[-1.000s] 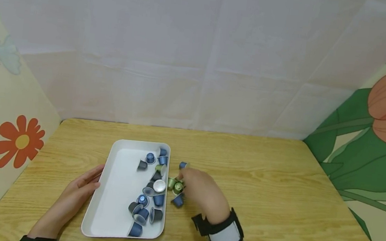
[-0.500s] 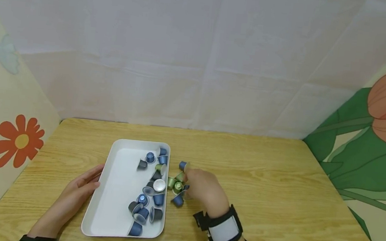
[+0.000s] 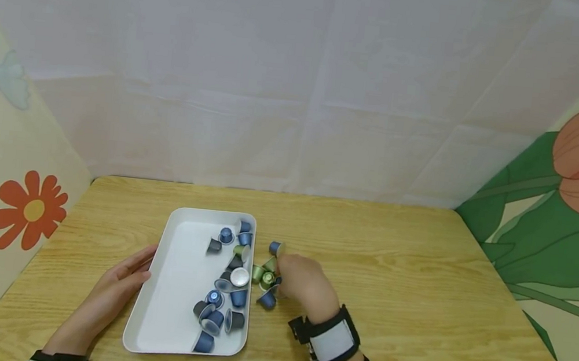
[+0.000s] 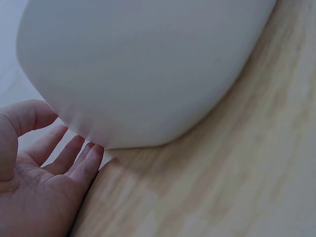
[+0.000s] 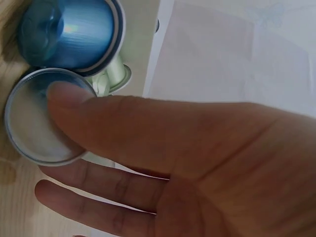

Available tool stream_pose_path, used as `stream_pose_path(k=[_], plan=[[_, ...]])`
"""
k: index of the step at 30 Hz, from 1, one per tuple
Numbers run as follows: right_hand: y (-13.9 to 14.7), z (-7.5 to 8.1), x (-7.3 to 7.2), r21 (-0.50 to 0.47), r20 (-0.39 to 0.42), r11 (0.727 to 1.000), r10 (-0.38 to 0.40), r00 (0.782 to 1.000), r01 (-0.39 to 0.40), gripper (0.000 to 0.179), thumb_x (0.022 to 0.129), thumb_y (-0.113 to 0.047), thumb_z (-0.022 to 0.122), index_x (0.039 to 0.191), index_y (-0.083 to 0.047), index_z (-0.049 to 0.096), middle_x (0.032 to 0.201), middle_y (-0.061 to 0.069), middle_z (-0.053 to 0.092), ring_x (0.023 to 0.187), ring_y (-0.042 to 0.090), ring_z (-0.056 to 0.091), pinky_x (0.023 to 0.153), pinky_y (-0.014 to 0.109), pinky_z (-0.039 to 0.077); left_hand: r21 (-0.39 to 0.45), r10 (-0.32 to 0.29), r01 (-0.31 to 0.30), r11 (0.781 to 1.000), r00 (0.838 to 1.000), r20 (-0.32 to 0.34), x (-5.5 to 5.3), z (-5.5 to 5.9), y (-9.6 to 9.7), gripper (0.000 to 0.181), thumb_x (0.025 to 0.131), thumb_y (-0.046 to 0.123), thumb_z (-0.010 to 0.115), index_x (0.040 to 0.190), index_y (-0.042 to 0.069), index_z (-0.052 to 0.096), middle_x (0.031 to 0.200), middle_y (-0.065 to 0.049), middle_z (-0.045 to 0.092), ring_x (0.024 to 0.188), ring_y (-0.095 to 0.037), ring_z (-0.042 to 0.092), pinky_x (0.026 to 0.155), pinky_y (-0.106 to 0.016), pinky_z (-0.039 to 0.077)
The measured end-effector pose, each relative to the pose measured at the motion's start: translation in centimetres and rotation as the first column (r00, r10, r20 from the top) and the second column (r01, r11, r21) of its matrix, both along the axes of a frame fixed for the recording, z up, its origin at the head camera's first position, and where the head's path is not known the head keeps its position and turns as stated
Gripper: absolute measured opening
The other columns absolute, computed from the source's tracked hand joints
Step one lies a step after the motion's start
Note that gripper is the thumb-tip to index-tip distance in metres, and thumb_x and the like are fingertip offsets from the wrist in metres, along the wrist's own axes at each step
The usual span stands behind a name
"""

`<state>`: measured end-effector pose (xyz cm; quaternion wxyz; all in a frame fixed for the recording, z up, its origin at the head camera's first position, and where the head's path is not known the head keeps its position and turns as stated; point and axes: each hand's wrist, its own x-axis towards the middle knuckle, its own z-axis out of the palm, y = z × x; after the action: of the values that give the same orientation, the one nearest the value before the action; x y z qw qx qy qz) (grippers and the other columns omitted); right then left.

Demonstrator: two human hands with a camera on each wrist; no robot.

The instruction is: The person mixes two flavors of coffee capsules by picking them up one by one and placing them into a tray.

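Note:
A white tray [image 3: 180,286] lies left of centre, with several coffee capsules along its right side. My left hand [image 3: 123,278] rests against the tray's left edge; in the left wrist view its fingertips touch the outer wall. Just right of the tray, green capsules [image 3: 268,279] and blue capsules [image 3: 267,300] sit in a loose cluster. My right hand [image 3: 306,281] reaches into this group. Up close in the right wrist view, its thumb lies on the foil lid of a coffee capsule [image 5: 32,123], pinching it; the fingers behind are partly hidden. A bright blue capsule [image 5: 84,34] touches that one.
All this stands on a wood-grain table [image 3: 392,260]. A white cloth backdrop [image 3: 298,88] rises behind its far edge. Painted panels with flowers [image 3: 32,211] flank both sides. Another blue capsule [image 3: 275,247] lies beyond the green ones.
My right hand has drawn slightly back to the right, uncovering a green capsule, and a dark capsule now shows by its fingers. The left hand and tray stay still.

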<state>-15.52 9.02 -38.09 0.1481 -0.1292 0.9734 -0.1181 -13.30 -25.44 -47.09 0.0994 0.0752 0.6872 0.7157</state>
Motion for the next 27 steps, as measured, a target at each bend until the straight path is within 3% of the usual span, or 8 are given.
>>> stream_pose_path(k=[6,16,21,27], plan=[[-0.09,-0.43,-0.08,0.007,0.006,1.000,-0.006,1.000,0.006,0.021,0.072,-0.008,0.086,0.074,-0.010,0.066,0.070,-0.003,0.057,0.062,0.014,0.048,0.056,0.032,0.044,0.018,-0.007,0.007,1.000,1.000,-0.012,-0.08,-0.08,-0.08,0.061,0.104,0.012,0.051,0.152,-0.011,0.021,0.157,-0.017,0.029,0.125,0.008,0.046,0.098,-0.014,0.042],[-0.14,-0.94,-0.33,0.016,0.009,1.000,-0.015,1.000,0.015,0.019,0.072,-0.008,0.086,0.070,-0.011,0.068,0.068,-0.004,0.057,0.060,0.013,0.047,0.054,0.030,0.043,0.014,-0.003,0.003,1.000,1.000,-0.006,-0.02,-0.09,-0.12,0.062,0.104,0.013,0.051,0.152,-0.010,0.021,0.158,-0.021,0.025,0.124,0.009,0.046,0.098,-0.014,0.042],[-0.17,-0.95,-0.25,0.020,0.002,1.000,-0.018,1.000,0.018,0.025,0.073,-0.006,0.084,0.064,-0.011,0.062,0.065,-0.003,0.055,0.057,0.013,0.044,0.051,0.029,0.039,0.015,-0.007,0.007,1.000,1.000,-0.014,-0.05,-0.13,-0.15,0.061,0.104,0.013,0.051,0.152,-0.010,0.022,0.158,-0.019,0.027,0.125,0.008,0.046,0.098,-0.014,0.042],[0.03,-0.58,-0.04,0.015,-0.006,1.000,-0.008,1.000,0.008,0.029,0.076,-0.006,0.080,0.059,-0.012,0.057,0.061,-0.003,0.050,0.054,0.013,0.041,0.048,0.026,0.033,0.019,-0.001,0.001,1.000,1.000,-0.004,-0.07,-0.07,-0.08,0.061,0.104,0.013,0.051,0.152,-0.011,0.022,0.152,-0.005,0.038,0.124,0.009,0.047,0.097,-0.014,0.043]])
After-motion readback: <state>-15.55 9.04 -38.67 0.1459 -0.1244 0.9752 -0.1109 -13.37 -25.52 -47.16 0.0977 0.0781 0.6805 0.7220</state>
